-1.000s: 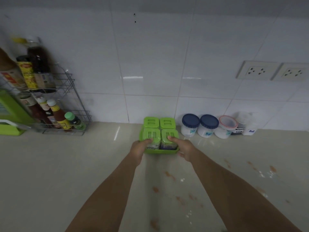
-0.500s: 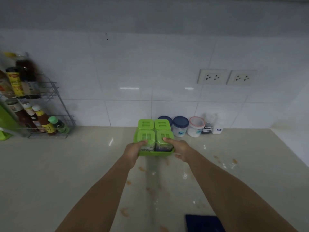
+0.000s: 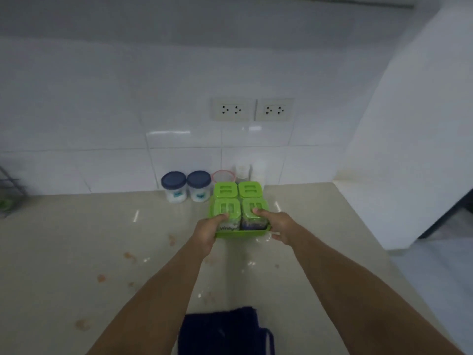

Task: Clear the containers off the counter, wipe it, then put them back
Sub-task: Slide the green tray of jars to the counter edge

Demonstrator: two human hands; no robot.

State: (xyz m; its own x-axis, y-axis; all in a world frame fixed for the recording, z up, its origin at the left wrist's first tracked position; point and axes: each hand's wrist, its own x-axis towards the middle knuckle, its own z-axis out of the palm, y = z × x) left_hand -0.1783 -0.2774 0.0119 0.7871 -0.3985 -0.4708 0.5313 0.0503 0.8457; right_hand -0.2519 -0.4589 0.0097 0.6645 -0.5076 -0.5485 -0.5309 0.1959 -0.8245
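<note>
— Where's the green condiment tray [image 3: 240, 233]?

— Toward the back right of the beige counter [image 3: 76, 239], in front of the blue-lidded jars [image 3: 186, 186] and a red-rimmed tub [image 3: 223, 176] at the tiled wall. I can't tell whether it's touching the surface.

— And the hands?

— Both arms reach straight forward. The left hand [image 3: 204, 231] clamps the tray's left side, thumb on a green lid [image 3: 226, 206]; the right hand [image 3: 277, 225] clamps the right side, thumb likewise on top.

— Anything nearer?

— Orange stains [image 3: 129, 256], and a dark blue cloth [image 3: 220, 329] at the near edge.
</note>
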